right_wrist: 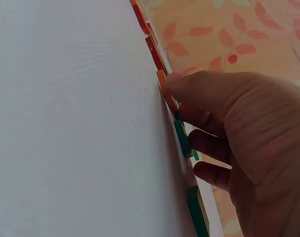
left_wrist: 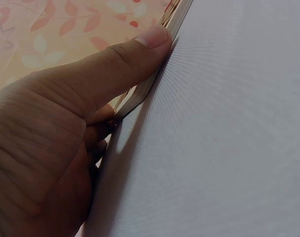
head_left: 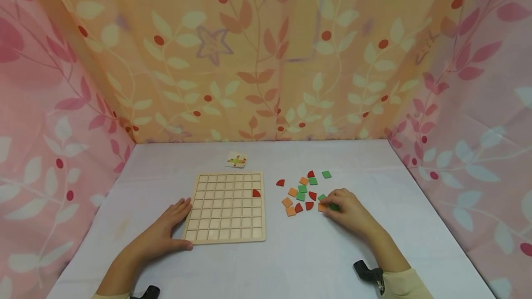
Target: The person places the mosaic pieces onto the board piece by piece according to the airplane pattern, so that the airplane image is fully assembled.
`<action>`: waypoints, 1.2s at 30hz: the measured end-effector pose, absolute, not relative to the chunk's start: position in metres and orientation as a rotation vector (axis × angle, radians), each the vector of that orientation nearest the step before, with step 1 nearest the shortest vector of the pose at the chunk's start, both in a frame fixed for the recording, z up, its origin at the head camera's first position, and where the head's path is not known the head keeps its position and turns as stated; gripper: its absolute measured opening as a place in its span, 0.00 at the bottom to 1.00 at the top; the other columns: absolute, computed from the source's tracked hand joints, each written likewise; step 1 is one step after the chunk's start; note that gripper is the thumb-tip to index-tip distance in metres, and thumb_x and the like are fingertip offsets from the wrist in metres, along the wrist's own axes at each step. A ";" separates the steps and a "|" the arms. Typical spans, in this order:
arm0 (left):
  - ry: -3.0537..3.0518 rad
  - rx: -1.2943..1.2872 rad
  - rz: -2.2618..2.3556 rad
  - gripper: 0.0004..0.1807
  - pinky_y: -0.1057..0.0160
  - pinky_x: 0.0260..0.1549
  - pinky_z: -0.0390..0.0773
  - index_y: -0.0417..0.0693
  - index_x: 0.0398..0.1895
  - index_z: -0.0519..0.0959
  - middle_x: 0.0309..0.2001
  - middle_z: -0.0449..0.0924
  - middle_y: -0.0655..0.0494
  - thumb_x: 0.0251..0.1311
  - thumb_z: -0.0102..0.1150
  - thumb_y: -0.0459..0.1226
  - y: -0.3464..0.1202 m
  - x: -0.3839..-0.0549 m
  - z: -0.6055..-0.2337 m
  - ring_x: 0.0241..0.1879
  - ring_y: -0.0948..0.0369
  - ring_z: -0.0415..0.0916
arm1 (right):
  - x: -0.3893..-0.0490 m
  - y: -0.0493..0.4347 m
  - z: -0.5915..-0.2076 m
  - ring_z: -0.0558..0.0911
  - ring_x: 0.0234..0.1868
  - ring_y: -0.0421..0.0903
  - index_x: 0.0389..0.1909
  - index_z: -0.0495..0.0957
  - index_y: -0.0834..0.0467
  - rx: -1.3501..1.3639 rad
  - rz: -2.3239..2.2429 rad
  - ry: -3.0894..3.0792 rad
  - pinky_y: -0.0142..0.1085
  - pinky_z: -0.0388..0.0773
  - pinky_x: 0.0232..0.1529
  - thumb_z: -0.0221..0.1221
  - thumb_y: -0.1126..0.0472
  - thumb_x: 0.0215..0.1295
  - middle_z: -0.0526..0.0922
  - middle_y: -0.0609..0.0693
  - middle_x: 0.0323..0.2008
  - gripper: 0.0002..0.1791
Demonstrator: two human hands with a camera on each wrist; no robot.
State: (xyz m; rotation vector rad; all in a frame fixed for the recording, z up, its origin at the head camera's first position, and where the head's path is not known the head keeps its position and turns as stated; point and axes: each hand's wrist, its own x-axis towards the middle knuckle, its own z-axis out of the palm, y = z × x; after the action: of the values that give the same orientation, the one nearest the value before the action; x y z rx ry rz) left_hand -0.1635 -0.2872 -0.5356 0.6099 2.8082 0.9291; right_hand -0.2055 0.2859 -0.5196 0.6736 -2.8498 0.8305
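In the head view my left hand (head_left: 168, 227) rests at the near left corner of a wooden grid board (head_left: 224, 242). Its fingers lie along the board's left side, and the thumb presses the front edge, as the left wrist view also shows. One red quarter-circle tile (head_left: 256, 193) sits in a square near the board's right side. Over at the right, my right hand (head_left: 347, 209) pinches an orange square tile (head_left: 322, 207) between thumb and index finger, low at the table. Green tiles (right_wrist: 182, 138) lie beneath and beside its curled fingers.
Several loose orange tiles (head_left: 287, 202), green tiles (head_left: 326, 174) and red quarter-circle tiles (head_left: 281, 182) are scattered right of the board. Behind it lies a small pattern card (head_left: 236, 159). Floral curtains (head_left: 274, 82) enclose the white table (head_left: 299, 266) at the back and sides.
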 end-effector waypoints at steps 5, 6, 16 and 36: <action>2.816 0.617 0.920 0.67 0.83 0.70 0.25 0.41 0.80 0.59 0.82 0.51 0.48 0.40 0.76 0.65 -0.287 -0.164 -0.534 0.81 0.42 0.42 | -0.207 0.287 -0.525 0.75 0.48 0.37 0.47 0.88 0.44 0.685 0.778 -2.842 0.39 0.79 0.49 0.74 0.57 0.59 0.81 0.34 0.43 0.14; 2.818 0.617 0.918 0.67 0.83 0.70 0.25 0.41 0.80 0.58 0.82 0.51 0.48 0.40 0.76 0.65 -0.286 -0.164 -0.533 0.81 0.42 0.42 | -0.207 0.287 -0.525 0.74 0.47 0.37 0.47 0.88 0.43 0.681 0.771 -2.842 0.39 0.79 0.48 0.74 0.57 0.59 0.81 0.34 0.42 0.14; 2.794 0.590 0.926 0.67 0.84 0.68 0.25 0.40 0.79 0.58 0.82 0.50 0.49 0.39 0.77 0.64 -0.285 -0.165 -0.530 0.82 0.42 0.41 | -0.205 0.284 -0.526 0.74 0.47 0.38 0.43 0.88 0.42 0.656 0.758 -2.854 0.41 0.77 0.49 0.74 0.56 0.60 0.80 0.33 0.41 0.11; 2.806 0.627 0.949 0.68 0.85 0.68 0.25 0.38 0.79 0.59 0.82 0.51 0.46 0.39 0.77 0.65 -0.288 -0.163 -0.535 0.81 0.41 0.42 | -0.205 0.281 -0.521 0.76 0.52 0.41 0.43 0.87 0.41 0.647 0.754 -2.892 0.49 0.76 0.57 0.74 0.56 0.60 0.81 0.35 0.43 0.12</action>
State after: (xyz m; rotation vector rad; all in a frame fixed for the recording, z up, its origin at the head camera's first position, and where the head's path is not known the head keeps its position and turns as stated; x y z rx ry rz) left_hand -0.1627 -0.2878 -0.5347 0.6274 2.8059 0.9493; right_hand -0.2048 0.2813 -0.5212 0.6469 -2.8921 0.7536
